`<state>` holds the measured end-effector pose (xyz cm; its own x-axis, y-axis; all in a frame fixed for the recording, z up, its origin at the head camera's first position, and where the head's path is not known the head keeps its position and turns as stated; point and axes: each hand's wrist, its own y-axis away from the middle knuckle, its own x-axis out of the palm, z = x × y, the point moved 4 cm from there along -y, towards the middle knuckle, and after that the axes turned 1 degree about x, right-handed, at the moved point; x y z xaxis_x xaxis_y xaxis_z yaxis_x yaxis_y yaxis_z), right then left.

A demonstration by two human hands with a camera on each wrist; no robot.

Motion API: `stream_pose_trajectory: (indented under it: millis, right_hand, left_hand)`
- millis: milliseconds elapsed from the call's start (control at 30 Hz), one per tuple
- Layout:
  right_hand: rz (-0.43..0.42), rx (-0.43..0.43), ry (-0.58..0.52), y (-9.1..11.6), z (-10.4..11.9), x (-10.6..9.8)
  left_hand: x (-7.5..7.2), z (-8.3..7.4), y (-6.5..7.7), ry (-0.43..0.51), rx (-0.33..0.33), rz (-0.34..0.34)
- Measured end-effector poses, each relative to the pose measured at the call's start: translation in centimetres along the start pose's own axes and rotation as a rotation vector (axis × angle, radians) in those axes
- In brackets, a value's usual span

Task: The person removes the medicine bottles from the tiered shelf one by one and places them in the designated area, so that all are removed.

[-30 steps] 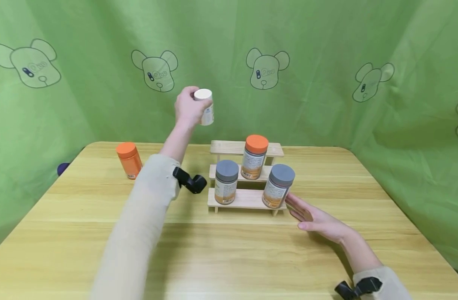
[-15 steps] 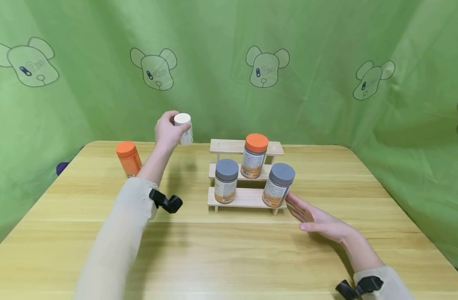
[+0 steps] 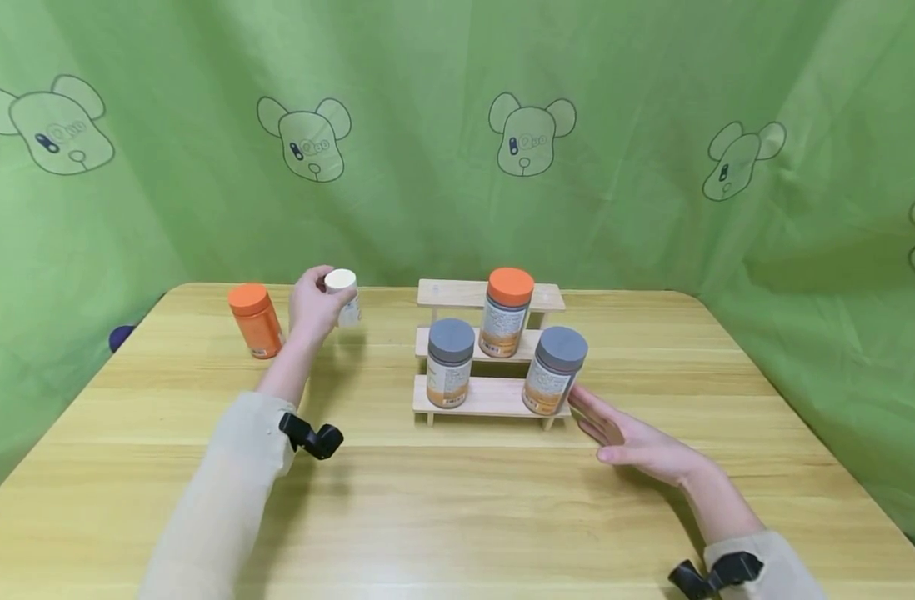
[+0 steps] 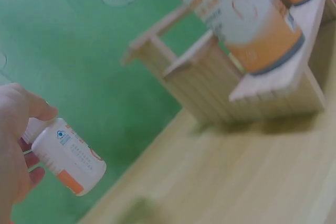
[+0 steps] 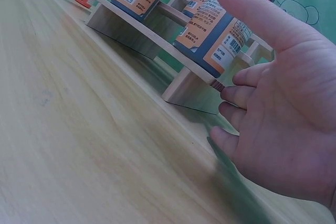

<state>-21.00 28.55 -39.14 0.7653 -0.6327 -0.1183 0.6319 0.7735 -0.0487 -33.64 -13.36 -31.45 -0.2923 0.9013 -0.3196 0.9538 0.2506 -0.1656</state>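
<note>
My left hand grips a small white pill bottle by its upper part, near the table's back edge and left of the wooden rack. In the left wrist view the white bottle shows an orange patch and blue print. My right hand lies beside the right end of the three-step wooden rack, fingers extended, fingertips at the lowest step. On that step stand two grey-lidded jars, a left jar and a right jar. An orange-lidded grey jar stands on the middle step.
An orange bottle with an orange lid stands on the table left of my left hand. Behind the wooden table hangs a green curtain with mouse-head drawings. A purple object shows past the table's left edge.
My left hand has carried the white bottle leftward and down, from above the back of the table to near its surface. My right hand and the rack have stayed in place.
</note>
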Motion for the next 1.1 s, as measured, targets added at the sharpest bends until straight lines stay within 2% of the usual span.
stream_pose_trajectory:
  millis: [200,467,567,833,1100]
  right_hand:
    - [-0.016,0.028,0.001,0.0,-0.2,0.1]
    - [-0.008,0.006,0.006,0.0,-0.1,0.1]
    - [-0.008,0.007,0.005,0.1,-0.2,0.2]
    - [-0.029,0.042,0.025,0.0,-0.2,0.0]
    - [-0.045,0.051,0.051,0.1,-0.1,-0.2]
  left_hand:
    - [-0.7,2.5,0.1,-0.061,-0.033,-0.033]
    - [-1.2,4.6,0.2,-0.128,-0.064,-0.064]
    - [-1.3,5.0,0.2,-0.137,-0.07,-0.068]
    - [-1.2,5.4,0.5,-0.139,-0.033,-0.07]
    - [-0.9,5.8,0.5,-0.124,-0.044,-0.07]
